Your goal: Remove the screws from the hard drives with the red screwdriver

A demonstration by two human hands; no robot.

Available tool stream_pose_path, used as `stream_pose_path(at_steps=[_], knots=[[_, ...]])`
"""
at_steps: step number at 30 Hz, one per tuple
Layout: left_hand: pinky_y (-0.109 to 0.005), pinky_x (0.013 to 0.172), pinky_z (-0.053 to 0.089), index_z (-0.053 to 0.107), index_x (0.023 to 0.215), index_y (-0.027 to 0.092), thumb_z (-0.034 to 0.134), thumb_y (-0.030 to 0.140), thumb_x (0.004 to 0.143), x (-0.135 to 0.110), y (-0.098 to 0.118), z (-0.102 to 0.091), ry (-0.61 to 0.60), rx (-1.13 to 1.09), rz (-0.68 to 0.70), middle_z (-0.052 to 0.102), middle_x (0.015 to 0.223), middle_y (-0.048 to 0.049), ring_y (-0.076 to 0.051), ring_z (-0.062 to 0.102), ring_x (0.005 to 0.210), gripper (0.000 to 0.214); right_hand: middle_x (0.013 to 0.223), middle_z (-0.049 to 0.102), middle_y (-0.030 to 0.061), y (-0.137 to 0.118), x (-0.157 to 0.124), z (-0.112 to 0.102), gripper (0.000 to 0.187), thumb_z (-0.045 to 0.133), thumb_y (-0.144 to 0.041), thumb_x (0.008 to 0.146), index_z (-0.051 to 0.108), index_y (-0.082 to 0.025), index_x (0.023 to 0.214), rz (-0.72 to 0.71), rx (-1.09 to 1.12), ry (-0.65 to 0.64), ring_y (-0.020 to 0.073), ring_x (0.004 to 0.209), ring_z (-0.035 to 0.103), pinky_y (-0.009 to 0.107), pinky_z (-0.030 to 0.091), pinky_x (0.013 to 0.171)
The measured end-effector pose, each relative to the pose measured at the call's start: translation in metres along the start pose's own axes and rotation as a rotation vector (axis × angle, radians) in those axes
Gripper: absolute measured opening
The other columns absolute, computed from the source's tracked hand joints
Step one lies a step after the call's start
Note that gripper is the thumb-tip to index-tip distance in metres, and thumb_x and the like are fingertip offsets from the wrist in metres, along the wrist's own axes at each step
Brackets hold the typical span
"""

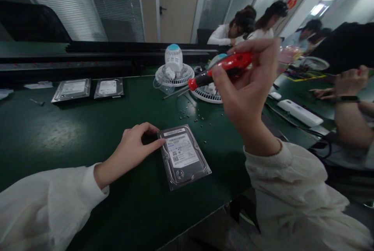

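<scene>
A silver hard drive [187, 171] with a white printed label lies flat on the green table in front of me. My left hand [136, 144] grips its upper left corner, the thumb on the near side and the fingers curled at the far edge. Raised above and to the right of the drive, my right hand [248, 87] is closed around a red and black screwdriver [233, 62]. Its thin shaft points left and slightly down, apart from the drive. Several tiny screws [195, 117] are scattered on the table beyond the drive.
Two more hard drives [73, 88] lie at the back left. White fans [173, 62] with round grilles stand at the back middle. On the right are a white power strip [300, 113], cables and a co-worker's arms [350, 114]. Other people sit farther back.
</scene>
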State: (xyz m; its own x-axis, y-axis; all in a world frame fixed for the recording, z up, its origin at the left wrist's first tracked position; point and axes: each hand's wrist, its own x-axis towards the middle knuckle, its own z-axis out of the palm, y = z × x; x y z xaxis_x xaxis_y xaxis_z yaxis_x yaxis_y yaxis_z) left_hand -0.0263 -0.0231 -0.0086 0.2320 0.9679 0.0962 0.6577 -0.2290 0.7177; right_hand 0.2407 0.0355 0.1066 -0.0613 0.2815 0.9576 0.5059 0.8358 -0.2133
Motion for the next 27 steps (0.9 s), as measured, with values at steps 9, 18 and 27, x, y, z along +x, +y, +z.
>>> stream_pose_path(at_steps=[9, 18, 27], knots=[[-0.051, 0.097, 0.049, 0.072, 0.107, 0.025, 0.056, 0.053, 0.099, 0.0, 0.005, 0.0, 0.041, -0.006, 0.052, 0.075, 0.108, -0.0043, -0.029, 0.068, 0.103, 0.033, 0.089, 0.052, 0.003, 0.019, -0.077, -0.075, 0.033, 0.072, -0.023, 0.08, 0.039, -0.021, 0.083, 0.218, -0.361, -0.283, 0.016, 0.088, 0.053, 0.033, 0.048, 0.077], [-0.051, 0.099, 0.049, 0.072, 0.107, 0.025, 0.055, 0.054, 0.098, 0.0, 0.007, -0.002, 0.018, -0.004, 0.024, 0.075, 0.109, -0.0051, -0.03, 0.068, 0.104, 0.034, 0.098, 0.057, 0.0087, 0.013, -0.117, -0.093, 0.018, 0.064, -0.025, 0.084, 0.047, -0.02, 0.087, 0.352, -0.391, -0.598, 0.0183, 0.088, 0.058, 0.033, 0.052, 0.076], [-0.046, 0.091, 0.051, 0.073, 0.105, 0.025, 0.055, 0.05, 0.099, 0.001, 0.005, -0.001, 0.028, -0.036, 0.054, 0.076, 0.106, -0.0043, -0.028, 0.069, 0.101, 0.031, 0.119, 0.06, 0.0141, 0.031, -0.101, -0.102, 0.033, 0.058, -0.045, 0.091, 0.056, -0.019, 0.11, 0.458, -0.552, -0.733, 0.0263, 0.109, 0.062, 0.043, 0.055, 0.096]])
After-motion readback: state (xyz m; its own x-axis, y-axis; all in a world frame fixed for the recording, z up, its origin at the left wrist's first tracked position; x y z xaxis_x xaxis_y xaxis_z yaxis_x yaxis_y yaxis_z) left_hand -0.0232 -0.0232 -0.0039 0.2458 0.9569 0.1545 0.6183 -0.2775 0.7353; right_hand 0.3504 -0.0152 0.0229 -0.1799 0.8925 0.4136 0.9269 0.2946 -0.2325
